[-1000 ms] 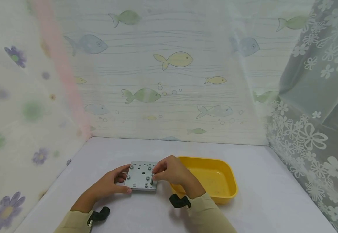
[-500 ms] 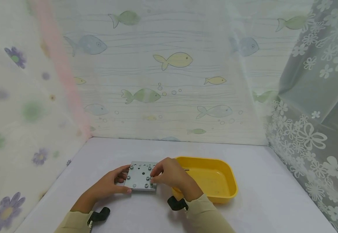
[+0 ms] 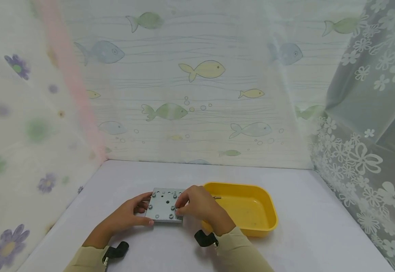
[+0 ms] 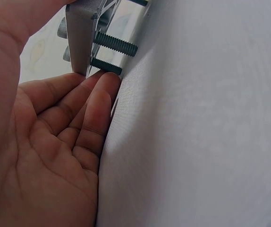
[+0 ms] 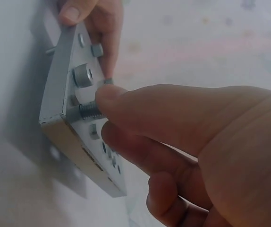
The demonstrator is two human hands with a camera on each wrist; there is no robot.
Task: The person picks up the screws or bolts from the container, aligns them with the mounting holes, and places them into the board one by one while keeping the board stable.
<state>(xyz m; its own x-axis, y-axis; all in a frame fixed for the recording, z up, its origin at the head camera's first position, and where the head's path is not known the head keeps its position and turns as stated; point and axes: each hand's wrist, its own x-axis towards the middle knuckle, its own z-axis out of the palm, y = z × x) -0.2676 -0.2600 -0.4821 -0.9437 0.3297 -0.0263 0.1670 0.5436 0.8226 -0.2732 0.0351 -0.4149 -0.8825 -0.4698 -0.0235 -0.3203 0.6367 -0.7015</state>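
Note:
A silver metal plate (image 3: 161, 210) with holes and several socket-head screws lies before me. My left hand (image 3: 129, 213) grips its left side, thumb at the front edge and fingers at the far left. In the left wrist view, threaded screw ends (image 4: 115, 44) stick out beneath the plate, close to those fingers. My right hand (image 3: 200, 204) pinches a screw (image 5: 90, 111) between thumb and forefinger at the plate's right front corner. Its thread shows between the fingertips and the plate face; its head is hidden by the fingers. Another screw head (image 5: 83, 75) stands close by.
Right of the plate stands a yellow plastic bin (image 3: 251, 222), partly behind my right wrist. A small metal screw (image 3: 217, 197) lies inside it, at the left. Everything rests on a white tabletop (image 3: 170, 249), enclosed by patterned curtains (image 3: 204, 143).
My right hand has moved slightly left and down over the plate's corner, and the screw it pinches now shows less. The left hand and plate have stayed in place.

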